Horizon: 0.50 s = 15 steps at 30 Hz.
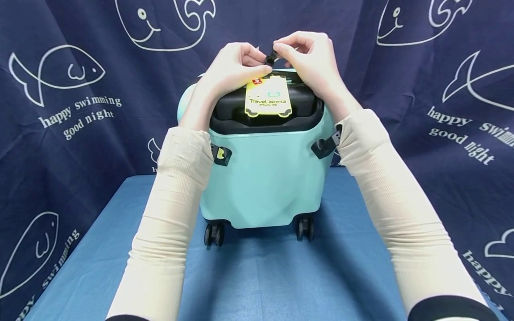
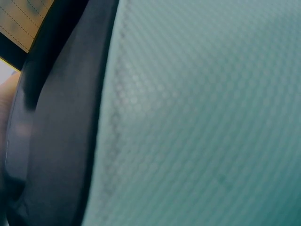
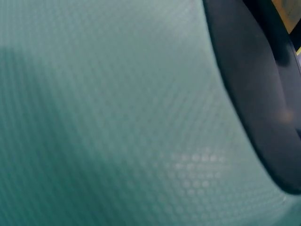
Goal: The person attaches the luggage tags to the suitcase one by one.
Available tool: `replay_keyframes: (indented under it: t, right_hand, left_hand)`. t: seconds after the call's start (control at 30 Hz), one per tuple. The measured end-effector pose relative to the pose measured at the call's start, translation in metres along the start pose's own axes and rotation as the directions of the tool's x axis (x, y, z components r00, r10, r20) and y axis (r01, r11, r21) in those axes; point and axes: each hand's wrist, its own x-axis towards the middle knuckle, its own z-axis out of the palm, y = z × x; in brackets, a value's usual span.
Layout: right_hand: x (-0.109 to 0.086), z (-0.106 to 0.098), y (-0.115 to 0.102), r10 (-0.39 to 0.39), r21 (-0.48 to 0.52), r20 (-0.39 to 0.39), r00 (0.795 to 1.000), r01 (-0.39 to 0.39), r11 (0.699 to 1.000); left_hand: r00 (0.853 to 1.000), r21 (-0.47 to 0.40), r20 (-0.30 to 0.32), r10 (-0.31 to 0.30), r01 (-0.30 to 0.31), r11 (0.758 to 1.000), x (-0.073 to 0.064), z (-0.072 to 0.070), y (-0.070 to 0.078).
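Note:
A light turquoise suitcase [image 1: 263,178] stands upright with a black panel [image 1: 229,109] at its top. Over that panel hangs a yellow luggage tag [image 1: 267,96] printed "Travel World". My left hand [image 1: 230,67] pinches the tag's short black strap [image 1: 271,58] from the left, thumb towards me. From the right, the thumb and fingers of my right hand [image 1: 315,58] pinch the strap's upper end. Both wrist views are filled mostly by the textured shell [image 2: 202,113] and the black panel [image 3: 249,84]; a corner of the tag [image 2: 21,21] shows in the left one.
Two black corner pieces [image 1: 326,145] stick out from the suitcase sides beside my sleeves. Black wheels [image 1: 214,234] rest on the blue cloth-covered table [image 1: 257,276]. A dark blue curtain [image 1: 80,133] with white fish drawings hangs behind and at both sides.

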Motion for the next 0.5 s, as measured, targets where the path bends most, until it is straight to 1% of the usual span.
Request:
replay_keyframes:
  t: [0.1, 0.17, 0.33, 0.5]
  right_hand:
    - [-0.0004, -0.0003, -0.0004, -0.012, -0.077, -0.007, 1.000, 0.011, 0.997]
    - [-0.0005, -0.0003, -0.0008, -0.018, -0.096, -0.007, 1.000, 0.017, 0.995]
    - [-0.0006, 0.0004, -0.0019, -0.008, -0.103, 0.033, 0.999, 0.011, 0.995]
    - [0.0001, 0.0000, -0.0034, 0.016, -0.111, 0.091, 0.996, -0.006, 0.994]
  left_hand:
    - [1.000, -0.009, -0.001, -0.010, 0.010, 1.000, 0.0003, -0.0005, 0.0003]
    - [1.000, -0.001, -0.001, -0.010, 0.010, 1.000, 0.0003, -0.0007, 0.0004]
    - [1.000, 0.005, 0.002, -0.007, 0.007, 1.000, 0.0001, -0.0006, 0.0005]
    - [1.000, -0.016, 0.000, -0.006, 0.006, 1.000, 0.0005, -0.0004, -0.0004]
